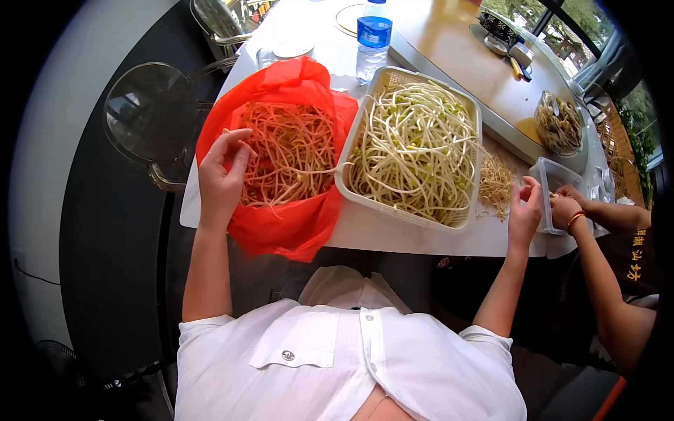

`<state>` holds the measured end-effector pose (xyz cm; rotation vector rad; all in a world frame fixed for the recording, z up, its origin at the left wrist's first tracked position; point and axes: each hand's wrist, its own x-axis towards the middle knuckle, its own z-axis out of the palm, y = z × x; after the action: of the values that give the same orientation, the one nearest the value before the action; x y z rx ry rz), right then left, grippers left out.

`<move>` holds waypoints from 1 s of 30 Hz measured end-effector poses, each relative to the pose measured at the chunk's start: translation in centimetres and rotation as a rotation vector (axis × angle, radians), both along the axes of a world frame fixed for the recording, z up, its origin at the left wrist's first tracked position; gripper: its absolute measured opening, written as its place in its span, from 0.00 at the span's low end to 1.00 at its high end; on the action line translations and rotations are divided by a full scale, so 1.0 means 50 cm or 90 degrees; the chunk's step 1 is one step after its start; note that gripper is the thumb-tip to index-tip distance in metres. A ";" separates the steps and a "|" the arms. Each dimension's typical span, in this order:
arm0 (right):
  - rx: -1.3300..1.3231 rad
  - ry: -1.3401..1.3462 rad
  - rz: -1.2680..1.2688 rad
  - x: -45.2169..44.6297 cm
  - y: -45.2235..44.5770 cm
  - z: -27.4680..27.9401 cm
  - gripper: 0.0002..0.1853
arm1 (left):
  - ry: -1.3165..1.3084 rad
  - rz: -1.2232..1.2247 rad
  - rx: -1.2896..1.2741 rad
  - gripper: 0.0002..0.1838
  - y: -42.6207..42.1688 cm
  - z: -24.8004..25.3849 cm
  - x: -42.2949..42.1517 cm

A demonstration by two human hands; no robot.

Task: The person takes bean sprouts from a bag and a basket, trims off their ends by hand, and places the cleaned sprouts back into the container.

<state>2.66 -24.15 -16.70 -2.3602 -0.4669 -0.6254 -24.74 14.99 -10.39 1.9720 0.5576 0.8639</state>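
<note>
Fingers parted, we hold our left hand (226,165) at the red bag (281,231), our right hand (526,214) beside the root pile (496,181).

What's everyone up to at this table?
The person's left hand is at the edge of a red bag of sprouts; the right hand is raised beside a brownish, stringy heap. Between them sits a white basket piled with paler sprouts. At right, a co-worker's hands are together by a clear tub.
</note>
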 end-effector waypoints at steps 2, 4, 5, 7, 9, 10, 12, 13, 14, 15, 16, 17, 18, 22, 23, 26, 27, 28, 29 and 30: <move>0.024 0.036 0.013 -0.015 0.028 0.002 0.23 | 0.017 0.031 0.047 0.10 -0.008 -0.009 -0.014; 0.018 -0.006 0.025 -0.015 0.041 0.002 0.24 | 0.041 -0.022 0.164 0.11 -0.007 -0.021 -0.016; 0.015 -0.048 0.021 -0.014 0.047 0.002 0.24 | 0.075 -0.052 0.183 0.10 -0.012 -0.021 -0.014; 0.024 -0.048 0.026 -0.016 0.060 0.011 0.23 | 0.110 -0.078 0.200 0.09 -0.034 -0.022 0.007; 0.033 -0.050 0.023 -0.018 0.069 0.018 0.22 | 0.108 -0.132 0.385 0.07 -0.049 -0.040 0.035; 0.029 -0.054 0.035 -0.021 0.073 0.021 0.22 | 0.106 -0.131 0.385 0.07 -0.045 -0.048 0.044; 0.027 -0.061 0.044 -0.029 0.079 0.029 0.21 | 0.169 -0.192 0.432 0.06 -0.040 -0.053 0.063; 0.034 -0.083 0.038 -0.036 0.080 0.035 0.21 | 0.137 -0.176 0.439 0.06 -0.039 -0.046 0.065; 0.039 -0.103 0.032 -0.043 0.079 0.040 0.20 | 0.135 -0.181 0.439 0.06 -0.038 -0.036 0.066; 0.038 -0.102 0.028 -0.049 0.075 0.046 0.20 | 0.112 -0.158 0.338 0.05 -0.039 -0.020 0.065; 0.061 -0.114 0.032 -0.053 0.073 0.052 0.19 | 0.090 -0.134 0.237 0.04 -0.038 -0.006 0.063; 0.084 -0.126 0.037 -0.057 0.073 0.059 0.19 | 0.024 -0.160 0.071 0.04 -0.035 0.003 0.063; 0.086 -0.125 0.037 -0.061 0.077 0.066 0.19 | 0.025 -0.159 0.073 0.04 -0.035 0.018 0.065; 0.164 -0.126 0.106 -0.077 0.100 0.086 0.16 | -0.138 -0.219 -0.328 0.08 -0.021 0.046 0.088; 0.181 -0.134 0.137 -0.081 0.107 0.088 0.15 | -0.182 -0.280 -0.414 0.09 -0.023 0.047 0.096; 0.176 -0.125 0.155 -0.096 0.122 0.094 0.15 | -0.222 -0.366 -0.508 0.10 -0.046 0.052 0.122; 0.177 -0.128 0.146 -0.103 0.124 0.096 0.15 | -0.219 -0.383 -0.515 0.10 -0.055 0.055 0.129; 0.179 -0.112 0.152 -0.110 0.126 0.098 0.15 | -0.217 -0.400 -0.522 0.10 -0.065 0.058 0.136; 0.182 -0.096 0.159 -0.116 0.127 0.101 0.15 | -0.210 -0.404 -0.523 0.09 -0.073 0.059 0.145; 0.184 -0.081 0.166 -0.119 0.126 0.103 0.15 | -0.207 -0.413 -0.522 0.09 -0.084 0.062 0.154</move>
<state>-3.29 -17.85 -11.56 -1.9547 -0.6794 -0.6737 -17.03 10.77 -7.31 1.1069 0.0299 0.4169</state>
